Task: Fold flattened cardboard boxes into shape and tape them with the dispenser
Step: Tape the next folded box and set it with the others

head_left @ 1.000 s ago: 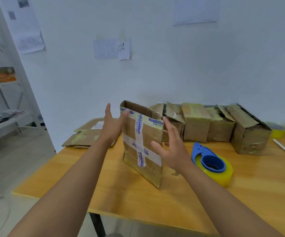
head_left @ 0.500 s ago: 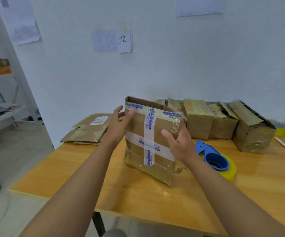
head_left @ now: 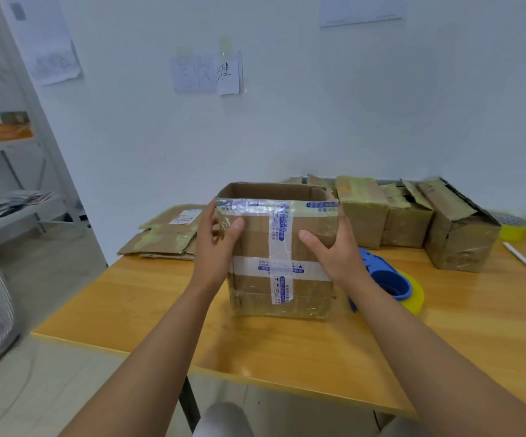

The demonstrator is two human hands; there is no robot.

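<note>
Both hands [head_left: 216, 244] around blue-printed taped box [head_left: 280, 257]

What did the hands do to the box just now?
Both hands closed in on the cardboard box: left hand and right hand now grip its sides, and it has opened from squashed flat into a square. The tape dispenser and flat boxes stayed put.

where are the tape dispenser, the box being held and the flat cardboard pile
tape dispenser [head_left: 388, 282], head view, blue hub
held box [head_left: 309, 244], head view, front face
flat cardboard pile [head_left: 164, 234], head view, top sheet
</note>
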